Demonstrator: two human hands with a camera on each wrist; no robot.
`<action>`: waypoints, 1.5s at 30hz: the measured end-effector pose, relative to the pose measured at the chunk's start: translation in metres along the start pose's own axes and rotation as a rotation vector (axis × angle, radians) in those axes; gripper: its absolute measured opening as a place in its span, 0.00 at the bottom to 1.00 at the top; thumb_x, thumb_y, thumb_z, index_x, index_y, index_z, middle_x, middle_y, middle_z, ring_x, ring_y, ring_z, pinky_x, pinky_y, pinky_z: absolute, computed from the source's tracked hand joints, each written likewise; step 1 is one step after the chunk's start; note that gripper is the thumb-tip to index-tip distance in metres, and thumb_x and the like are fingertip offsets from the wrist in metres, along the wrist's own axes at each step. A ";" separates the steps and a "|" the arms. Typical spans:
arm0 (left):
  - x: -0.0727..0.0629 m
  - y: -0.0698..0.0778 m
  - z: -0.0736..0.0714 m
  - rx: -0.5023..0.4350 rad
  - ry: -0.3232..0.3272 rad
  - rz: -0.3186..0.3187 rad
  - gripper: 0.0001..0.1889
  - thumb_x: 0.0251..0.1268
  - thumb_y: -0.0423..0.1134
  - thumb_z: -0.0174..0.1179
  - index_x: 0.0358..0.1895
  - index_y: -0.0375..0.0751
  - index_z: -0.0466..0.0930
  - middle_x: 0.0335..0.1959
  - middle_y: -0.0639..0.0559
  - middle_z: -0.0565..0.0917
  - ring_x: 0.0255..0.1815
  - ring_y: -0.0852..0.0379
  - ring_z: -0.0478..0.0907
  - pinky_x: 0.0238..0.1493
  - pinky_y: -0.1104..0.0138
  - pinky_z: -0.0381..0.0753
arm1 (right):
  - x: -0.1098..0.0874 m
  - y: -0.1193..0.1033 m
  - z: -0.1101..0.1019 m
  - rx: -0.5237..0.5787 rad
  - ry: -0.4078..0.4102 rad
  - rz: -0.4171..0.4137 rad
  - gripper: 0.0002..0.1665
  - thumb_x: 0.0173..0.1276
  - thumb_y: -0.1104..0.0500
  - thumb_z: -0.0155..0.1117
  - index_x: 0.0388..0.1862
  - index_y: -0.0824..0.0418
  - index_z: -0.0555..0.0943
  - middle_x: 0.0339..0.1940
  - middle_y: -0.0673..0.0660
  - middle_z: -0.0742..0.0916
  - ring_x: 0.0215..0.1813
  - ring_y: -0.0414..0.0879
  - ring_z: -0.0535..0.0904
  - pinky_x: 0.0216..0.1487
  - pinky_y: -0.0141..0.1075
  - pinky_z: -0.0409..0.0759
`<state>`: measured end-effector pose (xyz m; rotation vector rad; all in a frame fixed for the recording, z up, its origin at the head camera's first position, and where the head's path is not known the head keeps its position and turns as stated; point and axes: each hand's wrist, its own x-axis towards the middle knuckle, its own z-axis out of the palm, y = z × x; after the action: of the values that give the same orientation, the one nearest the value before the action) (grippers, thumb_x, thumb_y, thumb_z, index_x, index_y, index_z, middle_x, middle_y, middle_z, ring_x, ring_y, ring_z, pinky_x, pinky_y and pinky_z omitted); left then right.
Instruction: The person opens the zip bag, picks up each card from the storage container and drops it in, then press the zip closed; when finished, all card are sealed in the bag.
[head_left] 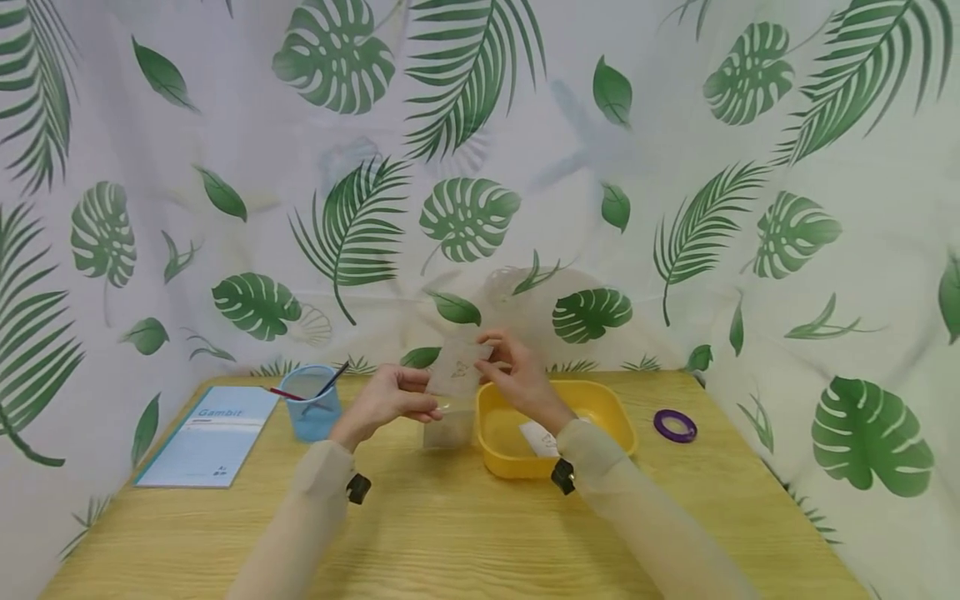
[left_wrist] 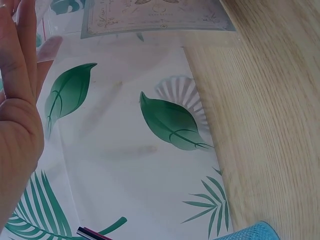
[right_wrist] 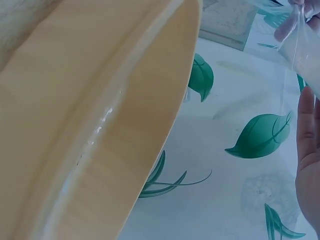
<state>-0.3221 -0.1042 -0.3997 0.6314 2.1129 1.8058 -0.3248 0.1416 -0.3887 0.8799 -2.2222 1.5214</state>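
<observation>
A pale, translucent packet [head_left: 456, 367] with a small gold print is held up between both hands over the table. My left hand [head_left: 390, 398] pinches its lower left side between thumb and fingers. At its upper right edge the fingers of my right hand [head_left: 517, 373] pinch it. The right wrist view shows clear, gathered plastic [right_wrist: 300, 50] between the fingers. Below the packet a greyish flat pack [head_left: 447, 432] is on the table; its ornate printed face [left_wrist: 160, 17] shows in the left wrist view. A white packet [head_left: 538, 439] with a similar print lies inside the yellow basin [head_left: 517, 468].
Left of the hands stands a blue mesh cup [head_left: 311, 421] with pens, beside a light blue notebook [head_left: 213, 437]. A purple ring-shaped roll [head_left: 675, 426] lies right of the basin. Leaf-printed cloth [head_left: 480, 225] hangs round the wooden table [head_left: 450, 533].
</observation>
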 end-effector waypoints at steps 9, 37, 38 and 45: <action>-0.001 0.001 0.000 -0.001 0.003 -0.013 0.23 0.63 0.28 0.64 0.62 0.31 0.76 0.55 0.33 0.82 0.37 0.49 0.89 0.40 0.61 0.89 | 0.003 -0.003 0.001 -0.078 -0.013 -0.050 0.18 0.68 0.68 0.63 0.56 0.61 0.74 0.32 0.60 0.84 0.36 0.50 0.82 0.36 0.36 0.88; -0.002 0.003 0.002 0.008 0.004 -0.015 0.23 0.64 0.27 0.61 0.63 0.27 0.73 0.60 0.29 0.78 0.38 0.50 0.88 0.42 0.59 0.89 | -0.014 0.010 0.008 -0.266 -0.155 -0.057 0.06 0.66 0.63 0.67 0.39 0.59 0.89 0.37 0.50 0.85 0.41 0.42 0.80 0.39 0.31 0.86; -0.002 0.003 0.002 0.008 0.003 -0.014 0.23 0.65 0.27 0.61 0.63 0.28 0.74 0.60 0.30 0.78 0.38 0.49 0.88 0.41 0.60 0.89 | -0.015 0.010 0.008 -0.257 -0.159 -0.051 0.06 0.66 0.63 0.67 0.39 0.60 0.89 0.37 0.50 0.84 0.41 0.42 0.80 0.38 0.31 0.86; -0.002 0.001 0.000 0.010 -0.006 -0.003 0.23 0.65 0.28 0.62 0.63 0.28 0.74 0.60 0.31 0.79 0.38 0.48 0.88 0.42 0.58 0.89 | -0.017 0.011 0.007 -0.206 -0.156 0.008 0.07 0.66 0.64 0.66 0.41 0.62 0.88 0.39 0.53 0.86 0.41 0.43 0.81 0.38 0.31 0.85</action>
<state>-0.3199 -0.1051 -0.3990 0.6355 2.1193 1.7902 -0.3181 0.1430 -0.4097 0.9539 -2.4416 1.2359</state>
